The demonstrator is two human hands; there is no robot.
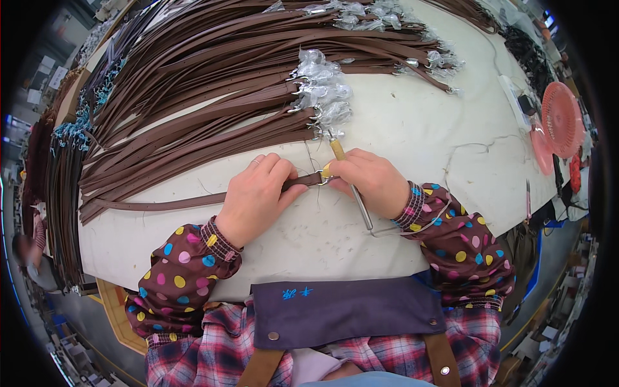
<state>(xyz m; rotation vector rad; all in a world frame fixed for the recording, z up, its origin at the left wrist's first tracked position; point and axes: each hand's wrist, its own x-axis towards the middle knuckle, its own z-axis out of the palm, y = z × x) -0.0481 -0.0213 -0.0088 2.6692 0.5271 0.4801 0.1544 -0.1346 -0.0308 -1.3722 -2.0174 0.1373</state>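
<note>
A narrow brown belt [174, 206] lies along the near side of the pale worktable, its metal buckle [321, 174] at the right end. My left hand [255, 197] is closed around the strap just left of the buckle, thumb and fingers pinching it. In my right hand [377, 184] is a pen-like corded tool [337, 151] with a yellow-wrapped section and a metal shaft. Its thin tip points away from me, toward the stacked belts. The right fingers are also at the buckle, and whether they grip it is partly hidden. Loose threads stand up near the buckle.
Brown belts [193, 155] in piles cover the table's far left, many buckles wrapped in clear plastic [322, 87]. Straps with blue ties [72, 132] hang over the left edge. The tool's grey cord [445, 168] runs right, near a pink basket [561, 119]. A blurred person [32, 255] is far left.
</note>
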